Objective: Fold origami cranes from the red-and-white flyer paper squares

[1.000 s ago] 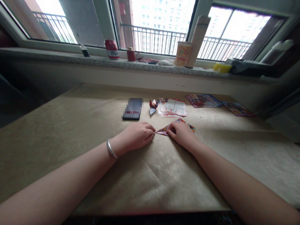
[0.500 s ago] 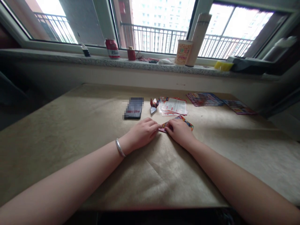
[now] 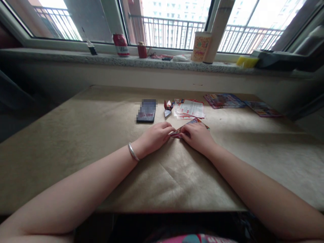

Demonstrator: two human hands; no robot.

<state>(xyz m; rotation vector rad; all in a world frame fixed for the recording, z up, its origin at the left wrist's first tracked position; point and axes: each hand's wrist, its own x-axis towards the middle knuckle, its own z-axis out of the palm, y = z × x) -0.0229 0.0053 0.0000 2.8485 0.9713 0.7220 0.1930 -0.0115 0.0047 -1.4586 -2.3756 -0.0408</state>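
Observation:
A colourful printed sheet of paper (image 3: 180,130), folded into a pointed shape, lies on the table under my hands. My left hand (image 3: 156,136), with a silver bangle at its wrist, is closed at the paper's left tip, thumb and forefinger pinching there. Curled fingers of my right hand (image 3: 197,137) grip and press the paper's middle, hiding much of it. Just beyond stands a small folded paper figure (image 3: 168,108) with red and pale points. Beside it, several white-and-red printed sheets (image 3: 191,108) lie in a loose pile.
A dark phone-like slab (image 3: 147,111), partly blurred, lies left of the paper figure. Colourful printed sheets (image 3: 225,101) form a stack at the back right, with another stack (image 3: 262,108) beside it. A can (image 3: 120,45), a paper cup (image 3: 201,47) and a yellow object (image 3: 247,62) stand on the windowsill.
The view has tilted down slightly, so the table's front edge shows more. Both hands stay at the paper, whose upper edge now shows as a sharper point.

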